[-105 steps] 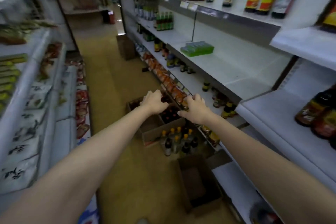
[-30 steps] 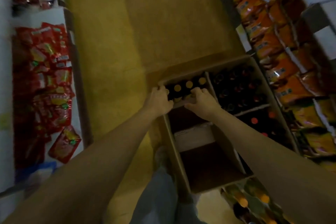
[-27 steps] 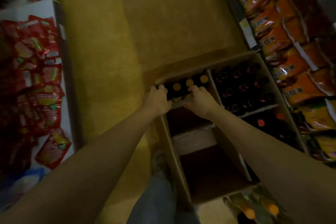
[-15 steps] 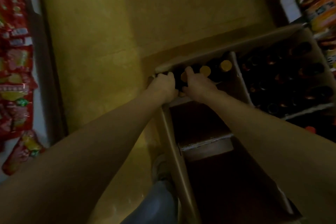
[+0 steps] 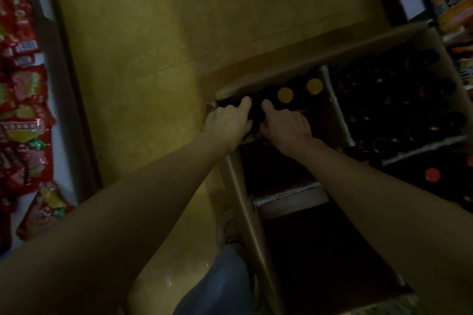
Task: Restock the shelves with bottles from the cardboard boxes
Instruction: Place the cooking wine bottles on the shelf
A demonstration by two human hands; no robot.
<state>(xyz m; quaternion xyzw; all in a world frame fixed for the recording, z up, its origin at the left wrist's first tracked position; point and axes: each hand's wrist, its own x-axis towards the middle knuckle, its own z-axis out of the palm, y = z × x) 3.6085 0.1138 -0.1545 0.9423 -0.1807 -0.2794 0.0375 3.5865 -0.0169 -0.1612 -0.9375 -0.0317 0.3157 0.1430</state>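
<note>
Left hand (image 5: 227, 123) and right hand (image 5: 284, 123): side by side, fingers curled around dark bottles (image 5: 256, 110) at the far left corner of the cardboard box (image 5: 238, 174) on the floor. Advice: grip below the gold caps (image 5: 285, 94), lift straight up clear of the divider.

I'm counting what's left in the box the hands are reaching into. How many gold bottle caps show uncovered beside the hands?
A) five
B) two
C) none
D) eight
B: two gold caps show at the far end of the cardboard box, just past the right hand and left hand.
</note>
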